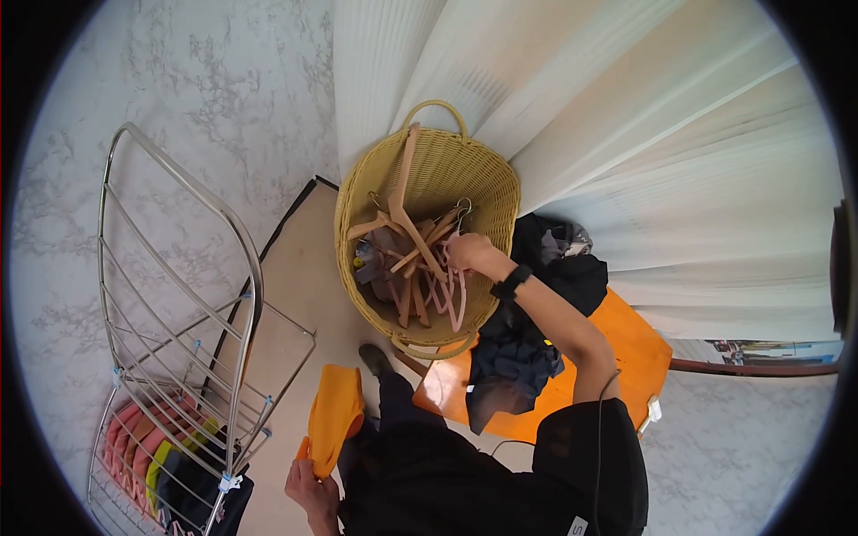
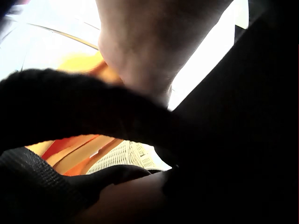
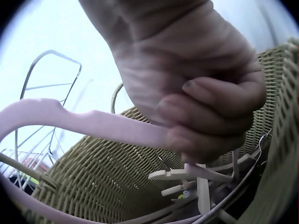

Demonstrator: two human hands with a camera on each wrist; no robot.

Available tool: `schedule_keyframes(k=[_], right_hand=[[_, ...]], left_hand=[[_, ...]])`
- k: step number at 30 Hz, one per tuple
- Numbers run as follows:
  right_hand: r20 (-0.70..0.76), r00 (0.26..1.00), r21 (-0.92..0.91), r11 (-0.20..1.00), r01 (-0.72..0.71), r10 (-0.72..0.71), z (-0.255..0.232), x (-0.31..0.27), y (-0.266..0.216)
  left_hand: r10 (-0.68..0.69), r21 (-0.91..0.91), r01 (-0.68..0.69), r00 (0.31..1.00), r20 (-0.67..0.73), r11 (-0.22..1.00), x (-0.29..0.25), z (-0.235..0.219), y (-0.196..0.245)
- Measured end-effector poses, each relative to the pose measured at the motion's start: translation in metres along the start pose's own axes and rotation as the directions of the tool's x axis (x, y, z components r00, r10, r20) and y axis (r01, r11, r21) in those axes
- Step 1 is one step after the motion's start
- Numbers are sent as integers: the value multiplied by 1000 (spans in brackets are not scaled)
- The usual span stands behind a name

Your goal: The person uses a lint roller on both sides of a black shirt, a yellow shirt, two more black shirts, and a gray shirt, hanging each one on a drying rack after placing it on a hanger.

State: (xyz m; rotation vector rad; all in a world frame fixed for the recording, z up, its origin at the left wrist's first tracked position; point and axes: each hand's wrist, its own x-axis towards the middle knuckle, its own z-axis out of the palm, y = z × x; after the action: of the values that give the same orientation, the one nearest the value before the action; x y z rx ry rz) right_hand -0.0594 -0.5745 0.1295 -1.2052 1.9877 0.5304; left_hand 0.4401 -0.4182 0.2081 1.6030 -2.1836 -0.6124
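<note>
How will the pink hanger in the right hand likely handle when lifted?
The pink hanger is probably stiff, with no sag visible beyond the right hand. Likely light, given its slim frame. It may snag on the tan hangers crowding the basket.

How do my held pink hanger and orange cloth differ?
The pink hanger is a thin frame; the orange cloth is broader fabric. The pink hanger is at the wicker basket; the orange cloth is apart from it. Both are gripped, by the right hand and left hand respectively.
</note>
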Motion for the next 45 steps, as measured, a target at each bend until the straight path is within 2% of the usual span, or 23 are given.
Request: schedule_keyframes(k=[2,3,5,6,8,9,11,12,14,15,17,18,20,22,24,30,31,32,36,38,39,41,45], right_hand=[[-205,966,-475,879,45,-160,6,4,-7],[-208,965,-476,878,41,-158,0,3,-13],[-81,986,-439,883,-165,144,-14,1,-27],[-84,985,-435,884,-171,150,-9,3,-26],[-345,925,-490,871,-31,-161,3,13,-20],[-345,925,-499,866,-39,-157,8,15,-20],[-432,824,-484,865,131,-367,18,24,-21],[-430,825,-490,862,129,-367,25,39,-17],[-184,954,-364,918,159,-238,37,61,-15],[-177,955,-368,916,160,-238,38,63,-17],[-18,999,-95,995,32,-34,36,64,-25],[-13,999,-101,994,33,-35,35,57,-29],[-251,964,-71,994,77,-93,40,44,-35],[-294,948,-168,983,70,-118,72,97,-17],[-332,932,-261,963,59,-147,75,110,-22],[-134,988,-59,996,68,-75,59,107,-39],[-79,995,151,986,67,-55,60,105,-37],[-20,999,355,934,51,-47,61,107,-35],[110,993,499,862,-90,40,80,140,-27],[214,976,694,707,-132,-27,82,136,-18],[213,977,695,707,-131,-28,90,140,-11],[161,980,826,559,-72,-112,99,139,-4],[117,964,869,495,18,-239,92,120,0]], left_hand=[[-17,11,17,1000,-1,1000,0,1,-7],[-15,8,15,1000,-2,1000,0,2,-10],[-7,19,7,1000,2,1000,-1,2,-19],[1,16,-1,1000,4,1000,-1,2,-25],[-96,4,96,991,93,995,-4,3,-35],[-98,-8,99,991,93,995,-5,3,-38],[-122,-21,125,987,104,992,-5,6,-43],[-125,-28,129,987,104,991,-3,7,-44],[1,-20,-1,1000,18,1000,-1,10,-46],[-6,-23,6,1000,22,1000,-2,11,-48],[-7,-32,8,1000,26,999,-4,14,-50],[-15,-35,16,1000,27,999,-5,15,-50],[-75,-22,77,995,69,997,-8,14,-50],[-90,-18,92,993,71,996,-10,16,-51],[-105,-13,107,992,75,994,-11,18,-52],[-126,-4,127,989,79,992,-8,29,-54],[-156,-29,159,984,92,987,-8,32,-55],[-185,-53,191,977,105,980,-7,34,-55],[-192,-53,199,974,121,979,4,33,-51],[-118,-36,122,988,97,992,8,32,-50],[-116,-36,120,989,95,992,10,31,-48],[-127,-8,129,983,129,992,13,28,-44],[-131,-16,135,980,152,991,16,27,-44]])
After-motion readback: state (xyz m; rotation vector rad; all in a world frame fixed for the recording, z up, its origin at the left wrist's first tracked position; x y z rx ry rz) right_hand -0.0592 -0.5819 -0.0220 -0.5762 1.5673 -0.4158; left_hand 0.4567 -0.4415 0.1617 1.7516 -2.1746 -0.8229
